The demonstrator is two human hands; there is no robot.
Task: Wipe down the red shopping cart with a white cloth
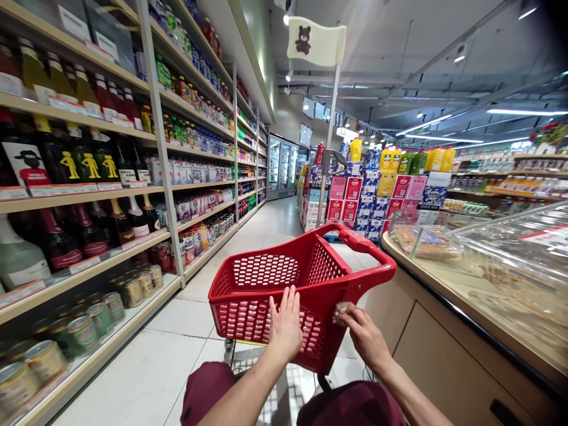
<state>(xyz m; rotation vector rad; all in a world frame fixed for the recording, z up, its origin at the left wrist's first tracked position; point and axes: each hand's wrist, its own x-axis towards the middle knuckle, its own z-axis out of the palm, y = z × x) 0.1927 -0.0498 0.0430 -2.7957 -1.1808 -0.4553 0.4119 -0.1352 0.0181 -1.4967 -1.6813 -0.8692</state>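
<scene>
A small red plastic shopping cart (331, 296) with perforated sides stands side-on in front of my knees, its handle towards the right. My left hand (285, 325) rests on the cart's near side, fingers stretched out and slightly spread near the top rim. Pinched in the fingers of my right hand (367, 337) is a crumpled brownish-grey cloth (342, 312). It touches the cart's side panel below the handle. Part of the cloth is hidden by my fingers. A pole rises behind the cart with a cream flag (316, 42) bearing a brown bear.
Shelves (84, 189) of bottles and cans line the left side. At the right, close by, is a wooden counter (426, 331) with clear covers over packaged food. Stacked drink boxes (350, 198) stand beyond the cart. A tiled aisle (266, 222) runs back towards glass-door fridges (281, 163).
</scene>
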